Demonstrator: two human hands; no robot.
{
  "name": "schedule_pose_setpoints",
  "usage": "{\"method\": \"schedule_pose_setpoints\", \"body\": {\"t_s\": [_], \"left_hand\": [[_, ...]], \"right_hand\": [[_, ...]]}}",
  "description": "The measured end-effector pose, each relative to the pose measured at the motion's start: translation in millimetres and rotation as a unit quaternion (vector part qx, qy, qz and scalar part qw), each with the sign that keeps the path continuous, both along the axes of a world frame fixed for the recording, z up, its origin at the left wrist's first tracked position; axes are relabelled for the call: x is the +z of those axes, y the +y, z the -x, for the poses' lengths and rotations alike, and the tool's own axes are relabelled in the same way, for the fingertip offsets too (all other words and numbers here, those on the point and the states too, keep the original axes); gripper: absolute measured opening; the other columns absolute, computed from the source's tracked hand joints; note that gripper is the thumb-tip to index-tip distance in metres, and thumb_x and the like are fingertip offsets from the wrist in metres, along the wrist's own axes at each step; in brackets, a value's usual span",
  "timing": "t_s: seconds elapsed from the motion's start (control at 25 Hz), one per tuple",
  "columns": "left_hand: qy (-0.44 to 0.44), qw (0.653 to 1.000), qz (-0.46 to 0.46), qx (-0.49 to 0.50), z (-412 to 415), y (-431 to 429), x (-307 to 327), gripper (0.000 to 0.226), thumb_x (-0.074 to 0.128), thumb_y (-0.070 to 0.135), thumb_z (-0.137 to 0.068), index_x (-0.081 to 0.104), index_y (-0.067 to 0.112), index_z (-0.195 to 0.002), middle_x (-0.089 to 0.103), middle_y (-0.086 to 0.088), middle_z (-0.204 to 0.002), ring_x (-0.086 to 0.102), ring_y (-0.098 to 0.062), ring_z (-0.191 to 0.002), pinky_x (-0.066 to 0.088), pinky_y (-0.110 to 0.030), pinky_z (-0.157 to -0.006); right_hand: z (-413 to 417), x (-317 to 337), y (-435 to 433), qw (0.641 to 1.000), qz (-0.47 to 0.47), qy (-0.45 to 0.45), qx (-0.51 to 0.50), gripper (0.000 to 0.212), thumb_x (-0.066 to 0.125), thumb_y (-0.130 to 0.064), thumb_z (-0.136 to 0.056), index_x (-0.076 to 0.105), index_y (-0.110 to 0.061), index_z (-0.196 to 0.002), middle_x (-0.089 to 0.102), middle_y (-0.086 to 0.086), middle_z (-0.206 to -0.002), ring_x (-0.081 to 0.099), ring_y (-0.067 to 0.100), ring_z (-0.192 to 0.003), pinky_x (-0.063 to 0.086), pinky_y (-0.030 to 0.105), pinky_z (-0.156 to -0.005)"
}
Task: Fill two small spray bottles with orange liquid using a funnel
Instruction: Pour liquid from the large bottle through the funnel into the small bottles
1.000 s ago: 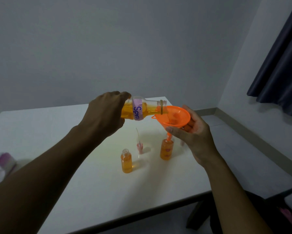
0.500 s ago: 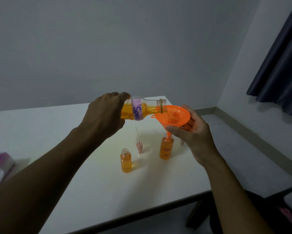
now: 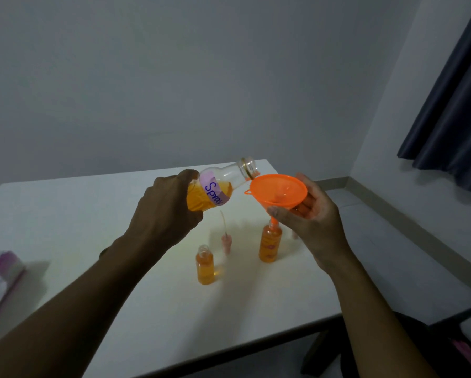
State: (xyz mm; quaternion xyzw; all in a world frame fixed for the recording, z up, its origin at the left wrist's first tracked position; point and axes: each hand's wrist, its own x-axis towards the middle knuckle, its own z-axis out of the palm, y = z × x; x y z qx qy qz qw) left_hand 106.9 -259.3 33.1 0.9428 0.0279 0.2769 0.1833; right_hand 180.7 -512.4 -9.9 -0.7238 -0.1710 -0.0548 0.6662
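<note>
Tipped back now, the big bottle has its mouth raised off the funnel's rim.

My left hand grips the bottle, hiding its base; its purple label reads "Spray". My right hand clasps the funnel, spout in the far small bottle near the table's right edge. The other small bottle stands uncapped mid-table.
</note>
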Motion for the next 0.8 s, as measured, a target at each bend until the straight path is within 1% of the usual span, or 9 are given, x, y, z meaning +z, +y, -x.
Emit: {"method": "schedule_pose_setpoints", "body": {"t_s": [0.08,0.16,0.36,0.48,0.56,0.68,0.8], "left_hand": [[0.001,1.0,0.013,0.008,5.6,2.3,-1.1,0.054,0.081,0.016,-0.067,0.06,0.017,-0.117,0.072,-0.007,-0.093,0.066,-0.027,-0.076,0.056,-0.036,-0.064],[-0.001,1.0,0.017,0.015,10.9,6.4,-3.5,0.054,0.081,0.017,-0.068,0.06,0.016,-0.117,0.072,-0.008,-0.093,0.066,-0.028,-0.076,0.056,-0.035,-0.064],[-0.006,0.999,0.028,0.041,20.7,15.8,-8.9,0.059,0.084,0.019,-0.067,0.059,0.014,-0.119,0.072,-0.01,-0.097,0.066,-0.029,-0.079,0.052,-0.033,-0.065],[-0.007,0.998,0.042,0.048,24.2,21.0,-11.6,0.056,0.084,0.02,-0.068,0.059,0.014,-0.117,0.071,-0.009,-0.095,0.064,-0.026,-0.077,0.049,-0.03,-0.063],[-0.009,0.998,0.046,0.048,25.4,24.8,-13.8,0.055,0.084,0.022,-0.067,0.059,0.015,-0.116,0.071,-0.009,-0.095,0.065,-0.026,-0.077,0.053,-0.033,-0.064],[-0.011,0.997,0.058,0.048,26.7,26.8,-17.1,0.058,0.085,0.021,-0.068,0.058,0.012,-0.119,0.071,-0.011,-0.1,0.064,-0.027,-0.079,0.052,-0.032,-0.067],[-0.014,0.996,0.071,0.059,28.8,25.0,-18.1,0.058,0.084,0.022,-0.07,0.058,0.01,-0.12,0.071,-0.012,-0.102,0.057,-0.019,-0.076,0.047,-0.03,-0.068]], "right_hand": [[0.1,0.9,0.3,1.0,-0.004,0.003,-0.009,0.098,0.092,-0.048,-0.058,0.045,-0.033,-0.143,0.057,-0.004,-0.139,0.059,0.018,-0.122,0.058,0.037,-0.091],[0.8,2.4,1.3,1.0,-0.02,0.007,-0.019,0.095,0.09,-0.049,-0.055,0.048,-0.035,-0.139,0.059,-0.005,-0.136,0.061,0.019,-0.121,0.059,0.037,-0.09],[3.6,6.0,2.1,0.998,-0.038,-0.002,-0.044,0.1,0.086,-0.055,-0.05,0.046,-0.037,-0.14,0.058,-0.005,-0.137,0.059,0.018,-0.122,0.058,0.041,-0.094],[3.6,5.6,4.1,0.999,-0.026,-0.01,-0.047,0.097,0.088,-0.049,-0.056,0.045,-0.036,-0.142,0.056,-0.004,-0.139,0.058,0.02,-0.123,0.057,0.042,-0.095],[3.3,4.8,5.2,0.999,-0.024,-0.009,-0.039,0.096,0.092,-0.046,-0.059,0.044,-0.036,-0.143,0.056,-0.004,-0.14,0.058,0.021,-0.124,0.057,0.043,-0.095],[2.7,3.3,4.7,0.999,-0.025,-0.01,-0.036,0.097,0.092,-0.048,-0.058,0.045,-0.037,-0.142,0.057,-0.005,-0.139,0.058,0.02,-0.124,0.057,0.042,-0.094],[2.5,3.0,3.7,0.999,-0.034,-0.009,-0.032,0.096,0.091,-0.045,-0.057,0.047,-0.036,-0.142,0.06,-0.005,-0.137,0.061,0.017,-0.122,0.058,0.038,-0.092]]}}
